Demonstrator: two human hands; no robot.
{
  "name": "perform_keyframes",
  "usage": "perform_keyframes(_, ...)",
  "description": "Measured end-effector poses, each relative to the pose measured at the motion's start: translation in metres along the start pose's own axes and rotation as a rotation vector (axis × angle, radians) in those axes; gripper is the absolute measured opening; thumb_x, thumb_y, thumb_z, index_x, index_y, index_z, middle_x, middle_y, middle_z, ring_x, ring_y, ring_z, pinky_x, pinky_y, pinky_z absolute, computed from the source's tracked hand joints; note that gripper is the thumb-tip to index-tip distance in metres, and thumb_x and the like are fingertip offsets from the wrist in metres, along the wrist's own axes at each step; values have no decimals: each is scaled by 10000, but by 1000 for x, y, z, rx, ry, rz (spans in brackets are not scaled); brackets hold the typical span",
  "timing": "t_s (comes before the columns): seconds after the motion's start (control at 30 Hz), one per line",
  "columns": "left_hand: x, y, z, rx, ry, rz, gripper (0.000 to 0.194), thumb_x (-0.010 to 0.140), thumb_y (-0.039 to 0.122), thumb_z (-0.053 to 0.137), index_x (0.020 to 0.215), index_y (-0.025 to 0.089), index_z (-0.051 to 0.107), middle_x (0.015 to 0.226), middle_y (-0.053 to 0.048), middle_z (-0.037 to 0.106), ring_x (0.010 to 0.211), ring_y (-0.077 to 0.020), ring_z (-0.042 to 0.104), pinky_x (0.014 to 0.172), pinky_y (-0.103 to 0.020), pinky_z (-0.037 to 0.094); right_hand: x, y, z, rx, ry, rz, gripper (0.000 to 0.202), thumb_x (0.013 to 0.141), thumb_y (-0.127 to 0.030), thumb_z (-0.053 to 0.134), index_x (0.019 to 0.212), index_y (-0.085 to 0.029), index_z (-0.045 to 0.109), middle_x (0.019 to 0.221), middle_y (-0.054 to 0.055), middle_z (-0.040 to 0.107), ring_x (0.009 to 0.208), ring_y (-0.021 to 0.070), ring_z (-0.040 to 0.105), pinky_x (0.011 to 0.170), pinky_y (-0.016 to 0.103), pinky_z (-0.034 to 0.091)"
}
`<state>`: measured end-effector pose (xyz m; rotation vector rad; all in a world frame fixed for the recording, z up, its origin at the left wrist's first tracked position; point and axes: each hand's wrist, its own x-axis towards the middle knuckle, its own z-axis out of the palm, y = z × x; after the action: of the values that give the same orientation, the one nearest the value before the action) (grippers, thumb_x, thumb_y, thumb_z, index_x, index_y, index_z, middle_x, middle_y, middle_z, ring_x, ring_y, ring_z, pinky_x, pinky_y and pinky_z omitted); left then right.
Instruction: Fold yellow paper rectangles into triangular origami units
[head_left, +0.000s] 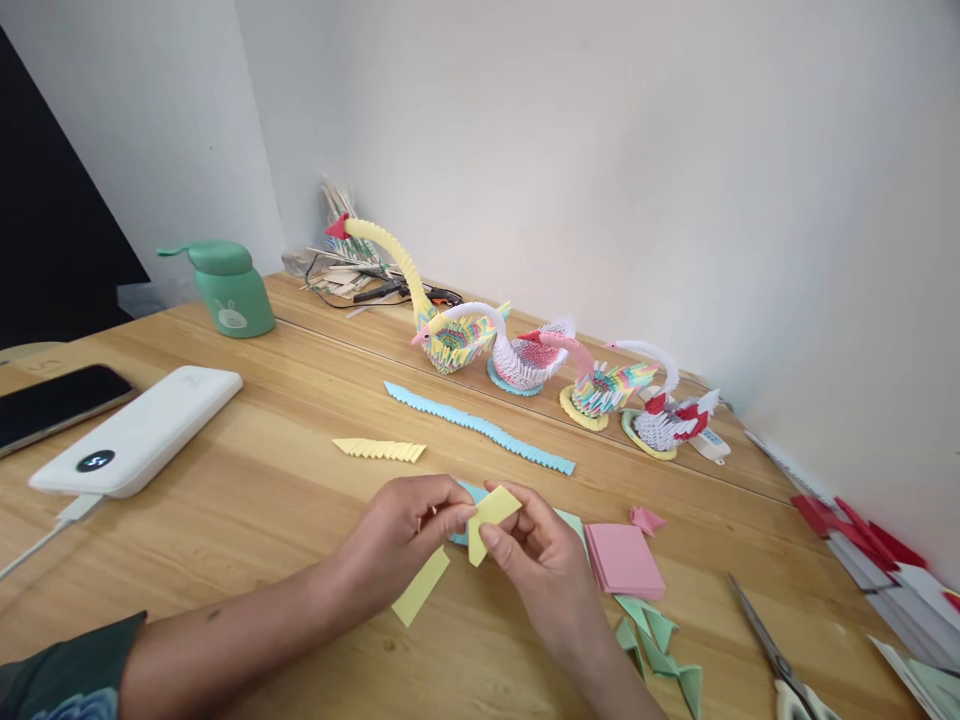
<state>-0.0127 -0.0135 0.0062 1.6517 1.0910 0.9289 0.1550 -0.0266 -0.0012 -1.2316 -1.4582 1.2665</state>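
Between my two hands is a yellow paper strip (489,520), partly folded so that one end points down. My left hand (409,530) pinches its left edge with thumb and fingertips. On the other side my right hand (536,545) grips it, thumb in front and fingers behind. Below my left hand lies a flat yellow paper slip (421,588). Blue paper (471,490) shows behind my fingers, mostly hidden. Beyond my hands are a short chain of yellow folded pieces (379,450) and a long blue chain (480,428).
Several folded-paper swans (525,360) stand along the wall. To the right lie a pink paper stack (625,560), green folded pieces (660,645) and scissors (776,655). A white power bank (142,430), a phone (60,405) and a green bottle (232,290) are at left.
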Motion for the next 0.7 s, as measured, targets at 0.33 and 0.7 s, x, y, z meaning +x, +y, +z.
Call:
perform_keyframes(0.33,6,-6,-2,-281,-206,-319,221,700,315,626,589,128,584,477,41,509,451,-73,412,456,-190,348,1,-5,-11,-68,-29,-22,197,774,-320,626,915,-183,640,812,32,653,742,175,583,657,278,466)
perform_keyframes(0.7,8,-6,-6,-181,-166,-241,287,782,323,535,573,134,592,512,30,501,495,-83,424,479,-195,331,-1,-4,-11,-449,134,-349,62,816,-196,570,857,-217,610,703,-19,609,646,143,577,602,244,443)
